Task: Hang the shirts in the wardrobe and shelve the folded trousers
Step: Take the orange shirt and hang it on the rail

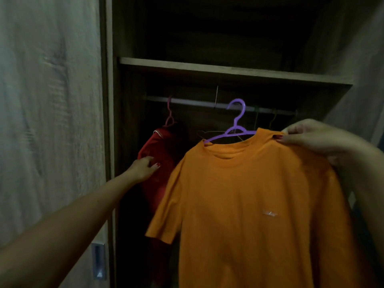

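An orange T-shirt [249, 204] hangs on a purple hanger [236, 123] in front of the open wardrobe. My right hand [311, 136] pinches the shirt's right shoulder at the collar and holds it up. The hanger's hook is level with the rail [197, 101] but I cannot tell whether it is over it. A red shirt [164, 154] hangs on a pink hanger [170, 113] at the rail's left end. My left hand [143, 168] rests against the red shirt's side, fingers bent on the cloth.
A wooden shelf [228, 69] runs above the rail; the space over it is dark. A sliding door [52, 121] with a metal recessed handle [98, 260] stands to the left. Thin wire hangers [272, 119] hang at the rail's right end.
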{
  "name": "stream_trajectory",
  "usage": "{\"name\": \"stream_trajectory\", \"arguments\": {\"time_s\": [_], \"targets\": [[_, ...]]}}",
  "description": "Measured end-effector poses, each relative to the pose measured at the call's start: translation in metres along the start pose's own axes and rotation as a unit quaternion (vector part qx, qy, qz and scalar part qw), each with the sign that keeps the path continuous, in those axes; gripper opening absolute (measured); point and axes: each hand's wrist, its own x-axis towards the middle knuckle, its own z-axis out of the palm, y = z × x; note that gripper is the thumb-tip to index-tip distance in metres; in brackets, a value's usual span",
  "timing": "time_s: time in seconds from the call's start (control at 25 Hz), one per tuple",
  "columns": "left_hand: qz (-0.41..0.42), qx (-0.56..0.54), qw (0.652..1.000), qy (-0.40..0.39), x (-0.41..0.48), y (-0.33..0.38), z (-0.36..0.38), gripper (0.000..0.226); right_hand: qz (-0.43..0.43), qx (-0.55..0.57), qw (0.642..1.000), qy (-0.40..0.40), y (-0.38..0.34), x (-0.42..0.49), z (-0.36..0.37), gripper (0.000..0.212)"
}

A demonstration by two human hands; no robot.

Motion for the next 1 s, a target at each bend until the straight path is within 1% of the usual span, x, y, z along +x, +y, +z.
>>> {"name": "stream_trajectory", "arguments": {"time_s": [0.08,0.24,0.32,0.4,0.48,0.6,0.72,0.8,0.88,0.96,1.0], "targets": [[0.02,0.018,0.999,0.018,0.001,-0.009,-0.006,0.046,0.008,-0.001,0.999,0.041,-0.017,0.022,0.017,0.016],[0.09,-0.008,0.995,0.037,0.002,-0.004,-0.014,0.04,-0.015,-0.002,0.992,0.122,-0.051,0.088,0.078,0.008],[0.11,-0.021,0.992,0.062,0.003,0.006,-0.018,0.038,-0.007,-0.023,0.99,0.14,-0.064,0.121,0.107,0.011],[0.122,-0.032,0.988,0.088,0.001,0.015,-0.024,0.037,0.016,-0.028,0.989,0.142,-0.07,0.151,0.13,0.018],[0.124,-0.046,0.987,0.094,-0.005,0.02,-0.031,0.036,0.014,-0.031,0.989,0.142,-0.067,0.172,0.151,0.02],[0.101,-0.068,0.989,0.086,-0.02,0.014,-0.04,0.035,-0.005,-0.039,0.99,0.132,-0.056,0.189,0.175,0.024],[0.074,-0.094,0.99,0.077,-0.043,0.002,-0.045,0.036,-0.007,-0.019,0.992,0.128,-0.049,0.189,0.192,0.022],[0.061,-0.104,0.989,0.084,-0.061,-0.008,-0.047,0.034,-0.047,-0.023,0.987,0.149,-0.049,0.178,0.206,0.029],[0.051,-0.106,0.988,0.098,-0.078,-0.018,-0.05,0.034,-0.127,-0.028,0.972,0.194,-0.051,0.157,0.221,0.034],[0.041,-0.117,0.986,0.108,-0.094,-0.033,-0.061,0.034,-0.245,0.002,0.937,0.25,-0.061,0.133,0.236,0.028],[0.035,-0.134,0.984,0.109,-0.103,-0.043,-0.069,0.034,-0.305,0.038,0.916,0.257,-0.072,0.121,0.248,0.024]]}}
